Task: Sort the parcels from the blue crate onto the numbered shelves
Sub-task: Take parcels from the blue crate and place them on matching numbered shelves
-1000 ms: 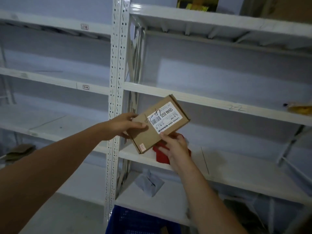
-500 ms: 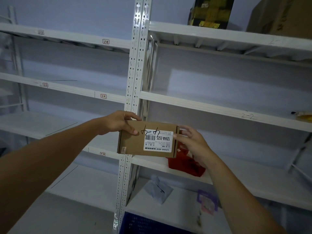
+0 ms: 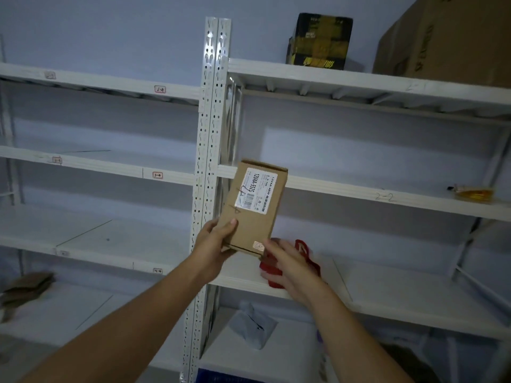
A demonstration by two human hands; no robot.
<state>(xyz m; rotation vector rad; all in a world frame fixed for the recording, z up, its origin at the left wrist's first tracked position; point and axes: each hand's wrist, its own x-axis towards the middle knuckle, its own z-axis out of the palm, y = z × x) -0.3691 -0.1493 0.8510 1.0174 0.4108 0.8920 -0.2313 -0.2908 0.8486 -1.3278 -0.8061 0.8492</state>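
Cardboard parcel (image 3: 257,214) aloft, long axis near upright, top end before front edge of shelf 2-2 (image 3: 359,190); left hand (image 3: 215,241) grips lower left edge, thumb on face; right hand (image 3: 287,264) at bottom corner, grip unclear.

Matt brown cardboard parcel (image 3: 255,208) with a smooth white paper label (image 3: 255,190); perforated, white-painted metal upright (image 3: 210,134).

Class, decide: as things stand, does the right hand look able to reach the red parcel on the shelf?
Probably yes. The right hand is just in front of the red parcel with nothing between, and the left hand grips the cardboard box.
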